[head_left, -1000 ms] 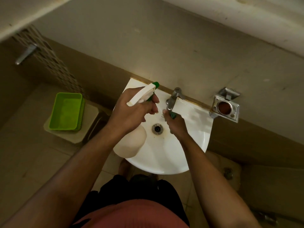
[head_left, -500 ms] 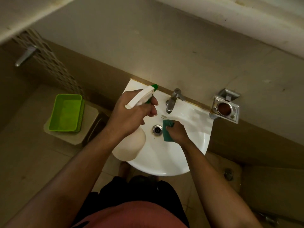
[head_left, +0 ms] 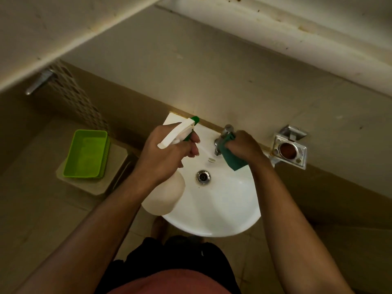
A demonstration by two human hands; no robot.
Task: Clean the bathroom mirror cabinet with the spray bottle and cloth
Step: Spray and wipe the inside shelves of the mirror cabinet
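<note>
White plastic caught the little light there was: the spray bottle with a green nozzle tip and trigger (head_left: pixel 177 132) sat in the left hand (head_left: pixel 167 153), whose fingers were curled round its neck, its pale body hanging over the near-left rim of the white ceramic basin (head_left: pixel 222 213). The right hand (head_left: pixel 244 146) gripped the dark green cloth (head_left: pixel 234 161), bunched in its fingers and pressed against the chrome tap (head_left: pixel 223 137).

Judged from this, the work was at the basin fittings, not at the cabinet itself (its pale underside (head_left: pixel 297 39), stained and speckled, ran across the top of the view). The risk I saw was a slip: a wet cloth on smooth chrome could skid, and the bottle, held only at its neck, could knock the rim.

The mirror face was out of view entirely. Whether a finger lay on the trigger I could not tell. The dim light blurred the small pale object (head_left: pixel 211 160) lying in the basin below the tap, and the cloth hid the tap's right side.
</note>
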